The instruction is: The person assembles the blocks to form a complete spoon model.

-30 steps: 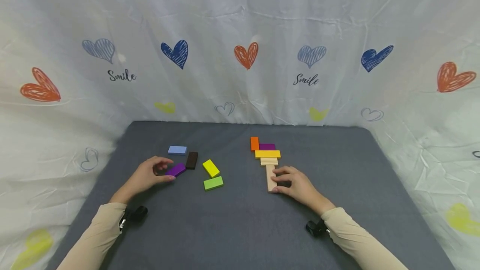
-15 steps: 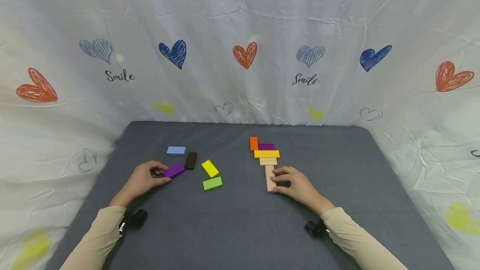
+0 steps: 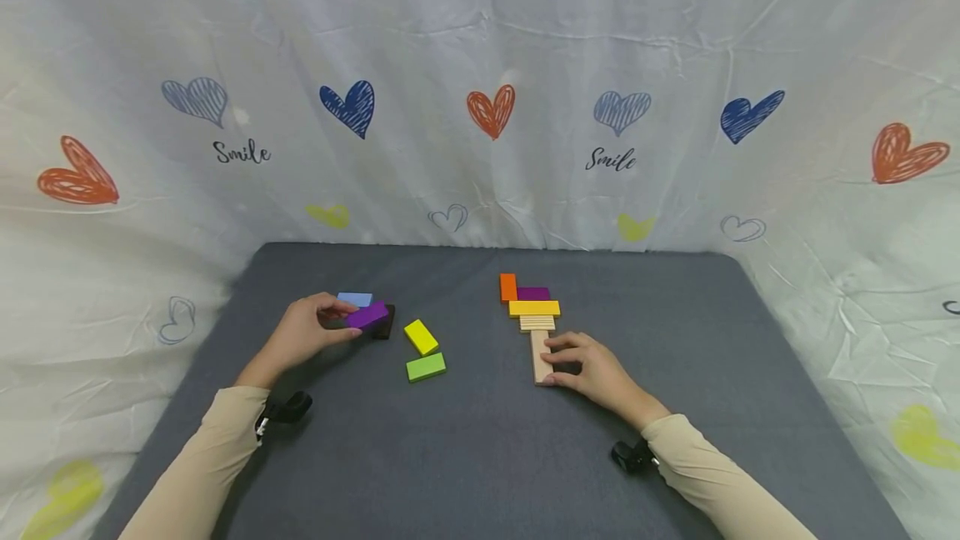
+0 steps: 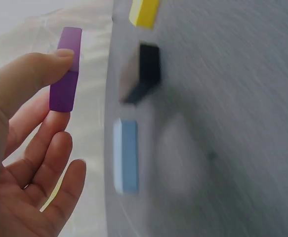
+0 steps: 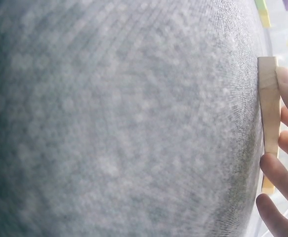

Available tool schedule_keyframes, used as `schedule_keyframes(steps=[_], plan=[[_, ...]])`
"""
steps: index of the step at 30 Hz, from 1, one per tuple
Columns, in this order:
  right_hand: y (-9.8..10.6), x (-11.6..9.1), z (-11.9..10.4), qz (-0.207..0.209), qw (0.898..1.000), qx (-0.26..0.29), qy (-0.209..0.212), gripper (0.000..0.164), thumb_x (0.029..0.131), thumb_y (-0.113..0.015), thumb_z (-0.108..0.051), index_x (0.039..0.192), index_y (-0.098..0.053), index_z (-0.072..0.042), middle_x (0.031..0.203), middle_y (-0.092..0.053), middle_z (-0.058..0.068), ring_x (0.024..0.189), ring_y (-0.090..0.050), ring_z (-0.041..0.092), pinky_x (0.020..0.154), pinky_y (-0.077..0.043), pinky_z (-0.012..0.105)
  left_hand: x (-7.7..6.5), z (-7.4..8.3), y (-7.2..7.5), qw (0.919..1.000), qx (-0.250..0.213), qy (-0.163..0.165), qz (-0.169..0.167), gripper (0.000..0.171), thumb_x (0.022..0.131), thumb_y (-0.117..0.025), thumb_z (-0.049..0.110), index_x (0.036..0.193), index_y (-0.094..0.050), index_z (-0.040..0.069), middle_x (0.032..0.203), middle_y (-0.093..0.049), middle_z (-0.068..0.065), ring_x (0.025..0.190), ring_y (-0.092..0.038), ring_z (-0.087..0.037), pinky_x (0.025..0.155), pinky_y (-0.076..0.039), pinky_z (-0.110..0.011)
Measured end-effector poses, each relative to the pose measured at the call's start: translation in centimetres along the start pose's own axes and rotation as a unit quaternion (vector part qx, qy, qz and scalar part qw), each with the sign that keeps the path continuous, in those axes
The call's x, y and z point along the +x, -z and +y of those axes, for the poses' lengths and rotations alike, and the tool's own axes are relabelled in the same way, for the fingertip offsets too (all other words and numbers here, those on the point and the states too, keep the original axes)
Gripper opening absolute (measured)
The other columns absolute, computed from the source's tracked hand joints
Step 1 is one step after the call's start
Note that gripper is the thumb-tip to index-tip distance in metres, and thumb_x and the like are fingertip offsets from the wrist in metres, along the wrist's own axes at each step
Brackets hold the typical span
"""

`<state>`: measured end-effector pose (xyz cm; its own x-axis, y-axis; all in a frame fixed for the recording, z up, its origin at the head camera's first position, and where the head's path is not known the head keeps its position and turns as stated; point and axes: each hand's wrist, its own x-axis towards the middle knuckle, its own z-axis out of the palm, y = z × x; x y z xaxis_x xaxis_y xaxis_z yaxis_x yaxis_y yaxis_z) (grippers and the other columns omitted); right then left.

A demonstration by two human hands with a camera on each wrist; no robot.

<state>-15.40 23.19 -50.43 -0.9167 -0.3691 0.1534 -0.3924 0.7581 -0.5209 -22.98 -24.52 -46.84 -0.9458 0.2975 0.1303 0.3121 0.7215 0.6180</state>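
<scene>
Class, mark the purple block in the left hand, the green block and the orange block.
Purple block [image 3: 367, 315], head view, top face.
Green block [image 3: 425, 366], head view, top face.
Orange block [image 3: 507, 287], head view, top face.

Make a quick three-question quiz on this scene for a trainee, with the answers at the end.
1. What colour is the block pinched in the left hand?
2. True or false: the right hand touches the light blue block.
3. Which block lies nearest the green block? A) orange B) bright yellow C) light blue

Key:
1. Purple.
2. False; it touches a plain wooden block.
3. B, the bright yellow block.
</scene>
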Motion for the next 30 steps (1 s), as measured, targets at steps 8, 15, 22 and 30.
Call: schedule_keyframes(steps=[8, 15, 22, 30], plan=[[-0.1, 0.1, 0.0, 0.0, 1.0, -0.002, 0.001, 0.043, 0.078, -0.082, -0.037, 0.117, -0.075, -0.023, 0.128, -0.066, -0.007, 0.12, -0.059, 0.018, 0.102, -0.049, 0.044, 4.9, 4.1, -3.3, 0.9984, -0.02, -0.046, -0.026, 0.036, 0.082, -0.082, 0.026, 0.115, -0.073, 0.014, 0.102, -0.068, -0.005, 0.097, -0.064, -0.024, 0.089, -0.054, -0.045], [-0.4, -0.1, -0.1, 0.009, 1.0, -0.002, 0.013, 0.042, 0.077, -0.083, -0.036, 0.116, -0.076, -0.022, 0.127, -0.066, -0.005, 0.117, -0.06, 0.02, 0.1, -0.05, 0.046, 9.8, 7.3, -7.1, 0.9944, -0.052, -0.078, -0.049, 0.036, 0.084, -0.081, 0.027, 0.116, -0.073, 0.014, 0.102, -0.066, -0.006, 0.097, -0.064, -0.023, 0.09, -0.055, -0.041], [-0.3, -0.1, 0.0, 0.017, 1.0, -0.003, 0.02, 0.041, 0.077, -0.083, -0.034, 0.115, -0.076, -0.021, 0.126, -0.067, -0.004, 0.117, -0.061, 0.021, 0.099, -0.05, 0.047, 13.7, 10.9, -10.7, 0.9921, -0.058, -0.099, -0.05, 0.036, 0.087, -0.078, 0.024, 0.119, -0.072, 0.011, 0.106, -0.065, -0.009, 0.097, -0.066, -0.022, 0.089, -0.056, -0.038], [-0.2, 0.1, -0.1, 0.012, 1.0, -0.007, 0.019, 0.04, 0.078, -0.083, -0.036, 0.115, -0.076, -0.022, 0.126, -0.067, -0.005, 0.116, -0.061, 0.02, 0.098, -0.051, 0.046, 16.2, 13.9, -14.3, 0.9929, -0.018, -0.1, -0.062, 0.033, 0.09, -0.073, 0.022, 0.121, -0.07, 0.009, 0.11, -0.064, -0.01, 0.102, -0.066, -0.023, 0.092, -0.054, -0.038]])
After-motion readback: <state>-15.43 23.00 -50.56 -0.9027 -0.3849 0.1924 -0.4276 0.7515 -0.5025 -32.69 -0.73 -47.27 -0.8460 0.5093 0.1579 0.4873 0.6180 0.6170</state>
